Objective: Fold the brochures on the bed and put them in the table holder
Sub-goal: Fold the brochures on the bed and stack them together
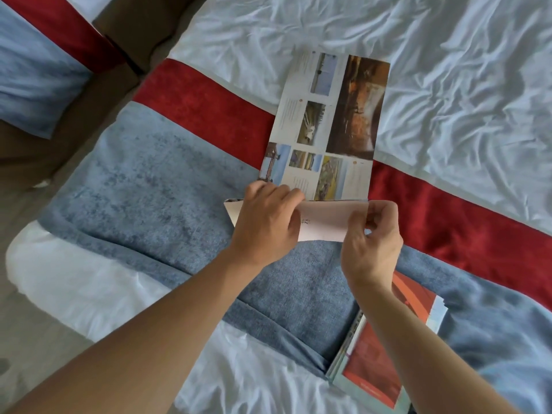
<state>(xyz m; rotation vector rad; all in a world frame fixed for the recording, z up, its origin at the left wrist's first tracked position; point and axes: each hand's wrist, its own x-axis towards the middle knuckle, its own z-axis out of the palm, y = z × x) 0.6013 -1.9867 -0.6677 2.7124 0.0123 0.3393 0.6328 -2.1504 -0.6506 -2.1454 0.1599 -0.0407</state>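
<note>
Here's the brochure, lying open on the bed, its printed photo panels facing up and its length running across the red band of the bed runner onto the white sheet beyond. The near panel of that brochure is turned up and over, its pale blank side showing, with the fold line sitting right at the fingertips. The left hand lies on the left part of that folded flap, knuckles up, fingers curled down over the crease and pressing on the paper. The right hand is at the flap's right edge, thumb and fingers pinching the paper there. Both hands are on the brochure, then, one pressing, one gripping. Nearer than the brochure, just under the right forearm, a stack of brochures with red covers rests on the grey-blue part of the runner, edges fanned a little. Left of the brochure, past the bed's edge, brown flooring shows.
</note>
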